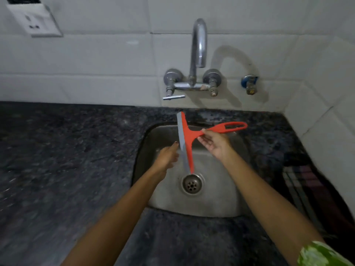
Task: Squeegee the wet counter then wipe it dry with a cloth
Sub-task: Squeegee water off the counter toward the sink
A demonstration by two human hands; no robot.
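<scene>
Head view shows my right hand (213, 144) pinching the neck of the red plastic squeegee with its grey rubber blade (187, 140), held over the steel sink basin (221, 198), while my left hand (167, 157), fingers loosely open, touches the blade's left edge. I judge I'm clearing the blade between squeegee passes; next comes laying it flat on the dark speckled granite counter (67, 160) at left. A dark striped cloth (307, 189) lies near right.

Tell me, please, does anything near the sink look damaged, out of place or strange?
One thing: on the wall faucet, the left valve has a lever handle, but the right valve ends in a bare stem, so its handle seems missing. The red squeegee, pinched by the right hand over the sink, looks intact.
</scene>
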